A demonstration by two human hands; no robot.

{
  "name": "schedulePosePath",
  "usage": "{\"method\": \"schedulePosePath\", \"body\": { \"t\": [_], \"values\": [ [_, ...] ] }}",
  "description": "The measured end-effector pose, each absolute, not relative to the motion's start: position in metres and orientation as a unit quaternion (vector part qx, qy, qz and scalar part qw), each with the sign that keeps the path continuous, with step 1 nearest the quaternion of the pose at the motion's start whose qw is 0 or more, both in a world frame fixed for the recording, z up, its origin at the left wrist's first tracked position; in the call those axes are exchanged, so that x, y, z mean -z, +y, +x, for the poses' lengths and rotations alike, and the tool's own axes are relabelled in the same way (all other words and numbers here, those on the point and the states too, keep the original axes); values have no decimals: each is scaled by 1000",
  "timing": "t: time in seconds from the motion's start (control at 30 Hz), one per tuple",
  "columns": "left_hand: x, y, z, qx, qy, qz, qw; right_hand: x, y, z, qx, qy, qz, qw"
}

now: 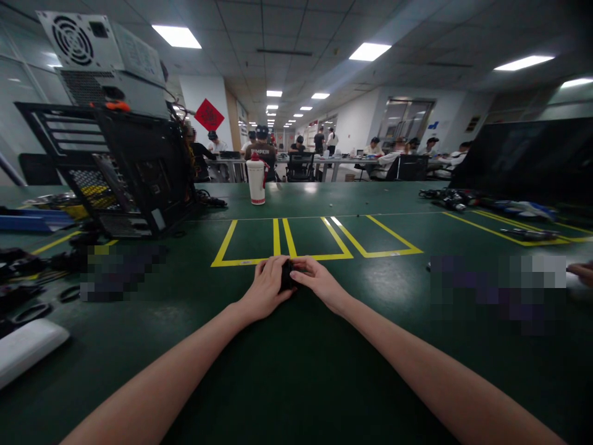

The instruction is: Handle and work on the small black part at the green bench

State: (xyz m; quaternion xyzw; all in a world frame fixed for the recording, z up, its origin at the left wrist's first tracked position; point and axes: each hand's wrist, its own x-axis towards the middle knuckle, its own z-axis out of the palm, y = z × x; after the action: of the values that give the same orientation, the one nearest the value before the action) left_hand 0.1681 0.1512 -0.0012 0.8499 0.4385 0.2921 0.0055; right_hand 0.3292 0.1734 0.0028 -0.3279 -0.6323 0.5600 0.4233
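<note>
A small black object [287,275] sits between my two hands over the green table [296,358]; its kind cannot be made out, since fingers cover most of it. My left hand [267,285] wraps it from the left, fingers over the top and thumb along the near side. From the right, my right hand [319,281] closes on it with thumb and fingertips. Both hands are just in front of yellow tape outlines [280,238] on the tabletop.
At left stands an open black computer case [134,173] with power supply units [102,49] stacked on it. A white tumbler [256,180] stands beyond the tape. Cables and tools lie far right, near a dark screen [528,154]. Another person's hand [581,272] shows at the right edge.
</note>
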Motion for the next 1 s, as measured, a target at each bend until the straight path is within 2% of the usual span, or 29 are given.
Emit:
{"method": "schedulePosePath", "body": {
  "t": [0.23, 0.47, 0.6, 0.77, 1.0],
  "values": [
    [-2, 149, 168, -288, 439, 851, 13, -5, 173, 334, -606, -627, -281, 400],
    [-1, 149, 168, -288, 438, 852, 8, -3, 173, 329, -576, -629, -302, 427],
    [-1, 149, 169, -290, 438, 851, 9, -4, 173, 329, -577, -626, -319, 417],
    [-1, 149, 169, -293, 438, 850, 12, -5, 173, 333, -611, -623, -271, 408],
    [2, 151, 167, -289, 439, 850, 9, -2, 174, 331, -573, -635, -304, 420]
  ]
}}
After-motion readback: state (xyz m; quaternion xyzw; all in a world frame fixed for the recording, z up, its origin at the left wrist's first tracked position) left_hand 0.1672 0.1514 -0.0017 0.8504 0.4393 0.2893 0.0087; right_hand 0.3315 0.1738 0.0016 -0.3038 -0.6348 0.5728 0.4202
